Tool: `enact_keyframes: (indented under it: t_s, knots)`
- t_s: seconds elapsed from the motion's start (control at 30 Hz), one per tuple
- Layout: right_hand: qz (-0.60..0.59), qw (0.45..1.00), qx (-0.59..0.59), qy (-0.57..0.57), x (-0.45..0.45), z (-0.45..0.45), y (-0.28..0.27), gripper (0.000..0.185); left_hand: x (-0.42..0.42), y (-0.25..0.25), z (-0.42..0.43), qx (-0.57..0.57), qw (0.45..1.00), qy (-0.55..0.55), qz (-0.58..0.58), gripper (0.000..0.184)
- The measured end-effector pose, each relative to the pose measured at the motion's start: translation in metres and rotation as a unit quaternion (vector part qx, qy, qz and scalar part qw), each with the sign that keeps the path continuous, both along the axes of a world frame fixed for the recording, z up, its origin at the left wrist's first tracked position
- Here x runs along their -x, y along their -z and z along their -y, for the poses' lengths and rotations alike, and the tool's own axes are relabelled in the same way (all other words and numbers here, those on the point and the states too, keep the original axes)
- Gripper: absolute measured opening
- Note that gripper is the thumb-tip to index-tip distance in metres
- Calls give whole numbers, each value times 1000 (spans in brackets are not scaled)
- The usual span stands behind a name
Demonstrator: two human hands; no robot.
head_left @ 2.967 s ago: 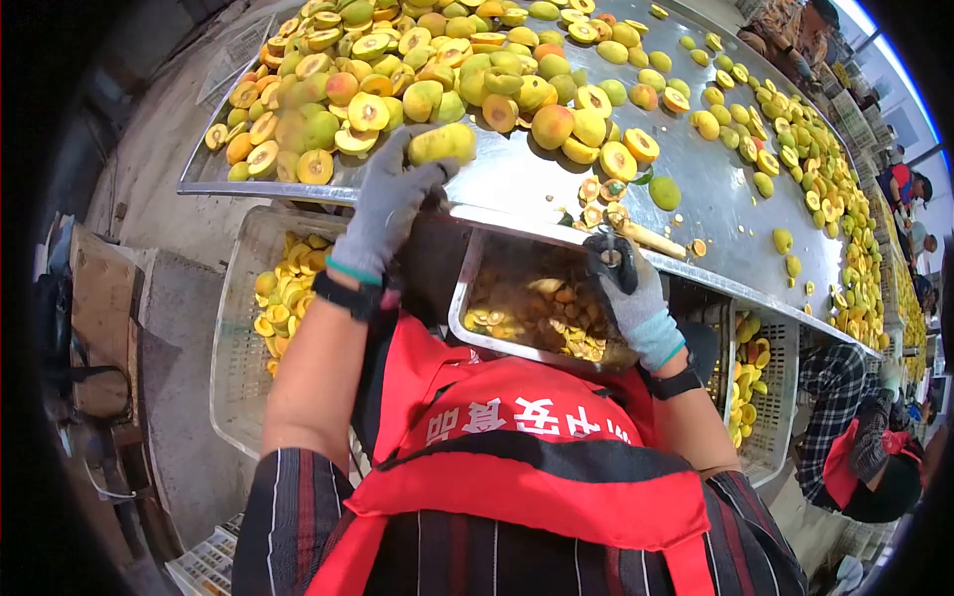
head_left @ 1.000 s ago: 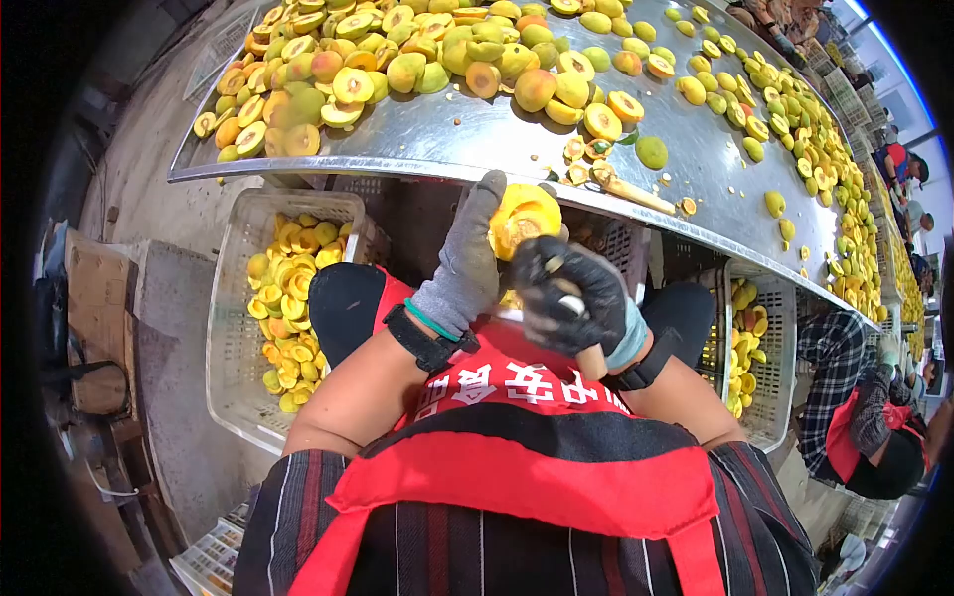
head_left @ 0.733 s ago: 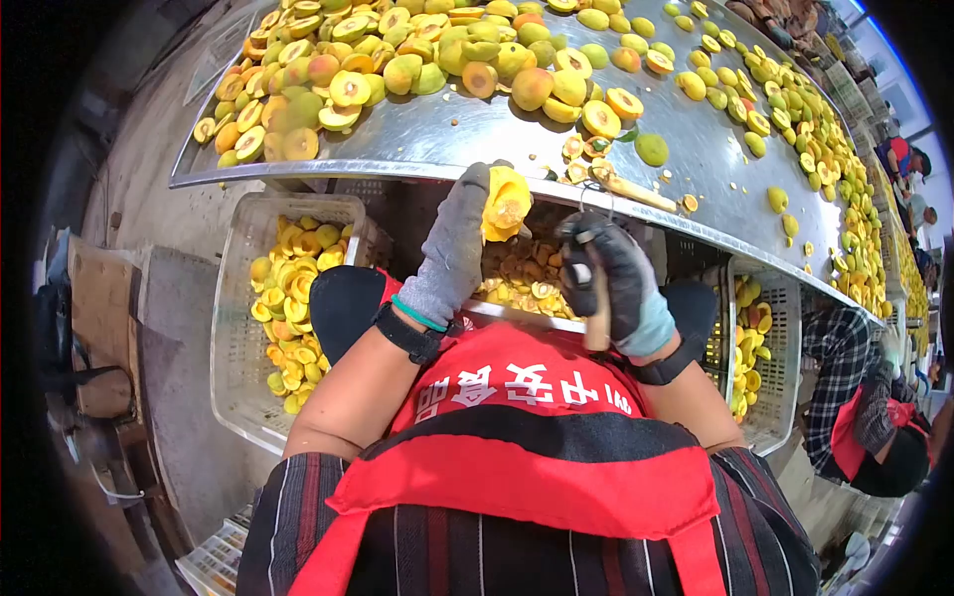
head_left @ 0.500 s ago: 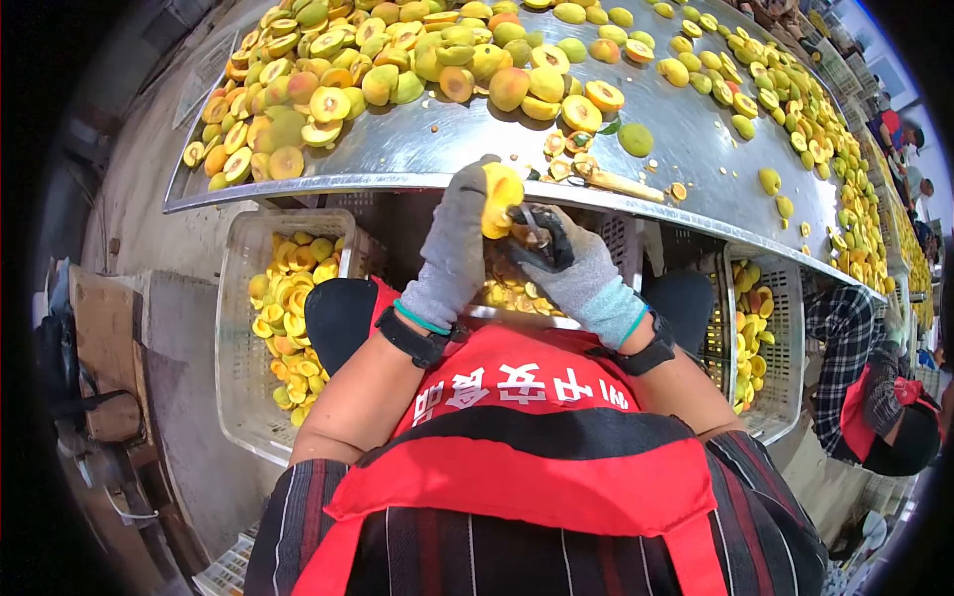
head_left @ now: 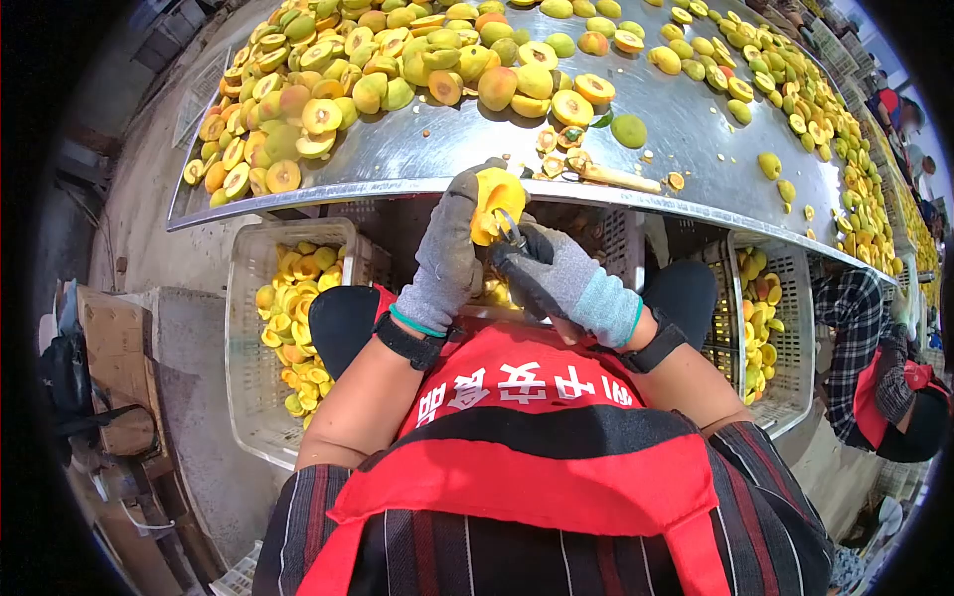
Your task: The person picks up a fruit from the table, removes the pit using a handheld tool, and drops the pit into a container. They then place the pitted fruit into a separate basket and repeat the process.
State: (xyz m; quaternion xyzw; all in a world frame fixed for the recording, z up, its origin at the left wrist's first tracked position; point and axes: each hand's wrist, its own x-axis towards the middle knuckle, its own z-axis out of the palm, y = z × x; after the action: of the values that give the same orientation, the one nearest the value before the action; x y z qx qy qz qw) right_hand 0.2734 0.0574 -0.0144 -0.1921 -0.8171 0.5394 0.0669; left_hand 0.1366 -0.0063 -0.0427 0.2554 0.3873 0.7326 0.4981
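My left hand point(head_left: 445, 248), in a grey glove with dark fingers, is closed round a yellow peach half point(head_left: 494, 204) just off the table's front edge. In my right hand point(head_left: 553, 266), gloved the same way, is a pitting knife with a curved metal loop point(head_left: 512, 227); its handle is mostly hidden by my fingers. The loop touches the lower right side of the peach half. Beneath my hands, more cut peach pieces point(head_left: 496, 293) show partly in a container that my gloves and apron cover.
A metal table point(head_left: 397, 149) carries heaped peach halves point(head_left: 320, 116), with pits and a wooden-handled tool point(head_left: 621, 179) near its front edge. Crates of peach pieces stand left point(head_left: 238, 348) and right point(head_left: 790, 343) of my legs. Another person point(head_left: 884, 377) sits at far right.
My right hand has rolled over, knuckles up, and the knife loop now meets the peach half. The peach half has turned slightly in my left hand. The view has shifted a little.
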Motion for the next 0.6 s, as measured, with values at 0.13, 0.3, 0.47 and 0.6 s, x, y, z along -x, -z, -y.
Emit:
enact_keyframes:
  t_s: [0.13,0.3,0.47,0.6]
  knots:
    - [46,985,-160,45,-2,19,-14,28,-1,-11,3,14,994,70,83,54]
    - [131,946,-297,-6,-16,17,-10,32,2,-10,4,12,999,34,15,53]
    - [206,946,-248,18,-22,4,-20,30,19,-22,11,11,988,-51,-148,42]
    - [87,932,-320,147,-52,-32,-16,33,78,-53,68,155,861,-143,-463,32]
